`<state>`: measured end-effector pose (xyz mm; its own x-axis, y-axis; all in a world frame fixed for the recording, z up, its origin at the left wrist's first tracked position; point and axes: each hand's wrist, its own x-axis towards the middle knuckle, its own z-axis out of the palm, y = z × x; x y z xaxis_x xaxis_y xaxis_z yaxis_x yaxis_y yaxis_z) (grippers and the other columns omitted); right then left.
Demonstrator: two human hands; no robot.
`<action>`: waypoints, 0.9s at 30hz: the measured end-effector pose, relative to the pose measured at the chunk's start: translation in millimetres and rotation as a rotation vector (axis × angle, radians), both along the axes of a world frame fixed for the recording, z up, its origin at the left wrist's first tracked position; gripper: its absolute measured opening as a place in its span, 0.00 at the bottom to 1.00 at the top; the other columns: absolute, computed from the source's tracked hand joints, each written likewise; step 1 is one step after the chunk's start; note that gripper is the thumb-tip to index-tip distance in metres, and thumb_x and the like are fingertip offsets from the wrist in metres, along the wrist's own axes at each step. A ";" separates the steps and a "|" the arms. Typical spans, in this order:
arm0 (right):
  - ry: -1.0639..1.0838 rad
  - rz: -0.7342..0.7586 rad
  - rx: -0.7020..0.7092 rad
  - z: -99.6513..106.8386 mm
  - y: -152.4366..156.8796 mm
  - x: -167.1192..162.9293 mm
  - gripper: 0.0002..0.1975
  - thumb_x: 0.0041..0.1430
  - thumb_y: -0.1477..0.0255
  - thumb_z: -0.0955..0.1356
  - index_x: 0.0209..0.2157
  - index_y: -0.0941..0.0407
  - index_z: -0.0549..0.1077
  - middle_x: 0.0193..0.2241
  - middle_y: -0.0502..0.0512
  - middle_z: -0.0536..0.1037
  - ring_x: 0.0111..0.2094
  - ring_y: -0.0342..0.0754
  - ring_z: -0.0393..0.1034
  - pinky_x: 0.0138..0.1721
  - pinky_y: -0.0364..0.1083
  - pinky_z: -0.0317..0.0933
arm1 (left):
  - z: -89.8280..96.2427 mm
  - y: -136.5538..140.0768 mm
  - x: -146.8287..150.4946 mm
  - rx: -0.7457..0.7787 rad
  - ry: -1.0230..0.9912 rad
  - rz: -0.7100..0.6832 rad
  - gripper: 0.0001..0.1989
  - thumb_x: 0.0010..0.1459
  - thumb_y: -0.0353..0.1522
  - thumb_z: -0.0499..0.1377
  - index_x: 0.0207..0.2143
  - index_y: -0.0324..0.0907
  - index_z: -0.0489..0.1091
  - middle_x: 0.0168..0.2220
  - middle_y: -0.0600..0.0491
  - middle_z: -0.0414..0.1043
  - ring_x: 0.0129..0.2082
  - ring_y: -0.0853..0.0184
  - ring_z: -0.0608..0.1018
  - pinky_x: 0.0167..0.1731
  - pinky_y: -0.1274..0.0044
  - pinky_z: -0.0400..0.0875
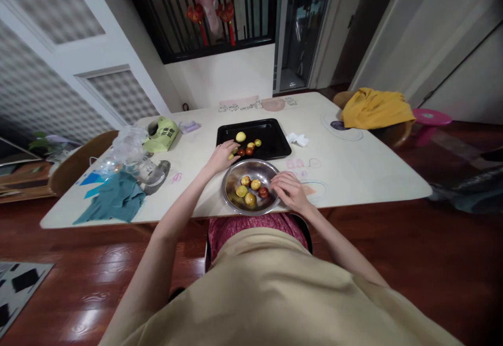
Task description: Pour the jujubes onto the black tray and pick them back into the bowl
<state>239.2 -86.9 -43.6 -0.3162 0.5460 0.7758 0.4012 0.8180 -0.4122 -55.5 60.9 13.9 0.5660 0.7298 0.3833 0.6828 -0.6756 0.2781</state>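
white table point(365, 173) viewed from above. lying on it, a black tray point(271, 137); just in front, by the near edge, a round steel bowl point(231, 181). left hand point(225, 155) over the tray's near-left corner, fingers curved and slightly spread; cannot tell whether pinching anything. right hand point(290, 190) at the bowl's right rim, fingers loosely bent, pinching nothing visible. right of the tray, a crumpled white tissue point(297, 139). smallest, round fruits point(250, 199): five in the bowl, four yellowish and one red-brown; at least five on the tray, some partly hidden beside the left fingers. seemingly midway, split between both containers; direction of transfer impossible to tell.
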 end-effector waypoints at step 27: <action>-0.040 -0.024 0.073 -8.3 2.4 -2.0 0.19 0.74 0.71 0.63 0.30 0.51 0.79 0.31 0.55 0.84 0.36 0.51 0.79 0.51 0.59 0.71 | 16.9 -28.5 -2.0 0.038 -0.234 -0.011 0.17 0.63 0.38 0.67 0.51 0.41 0.75 0.51 0.44 0.82 0.50 0.54 0.82 0.56 0.62 0.76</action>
